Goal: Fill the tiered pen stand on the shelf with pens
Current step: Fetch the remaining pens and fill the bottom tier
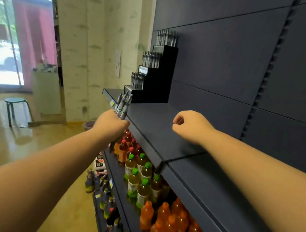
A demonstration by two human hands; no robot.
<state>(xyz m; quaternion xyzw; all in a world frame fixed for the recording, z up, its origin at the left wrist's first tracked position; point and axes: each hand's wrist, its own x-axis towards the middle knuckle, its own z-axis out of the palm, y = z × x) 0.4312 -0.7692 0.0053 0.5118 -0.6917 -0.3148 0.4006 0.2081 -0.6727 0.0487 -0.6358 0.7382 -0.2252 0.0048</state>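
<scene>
With 3 upper tiers of the tiered pen stand [155, 76] on the shelf [158, 128] stocked, the left hand [110, 122] grips a bundle of pens [123, 104] just below its seemingly bare lowest tier, the right hand [190, 125] loosely curled and holding nothing, so next likely means lifting pens into that tier.

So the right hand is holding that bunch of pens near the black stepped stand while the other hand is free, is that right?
Not quite. In the head view it is the left hand that grips the bunch of pens, just in front of the black stepped stand. The right hand holds nothing; its fingers are loosely curled above the shelf.
</scene>
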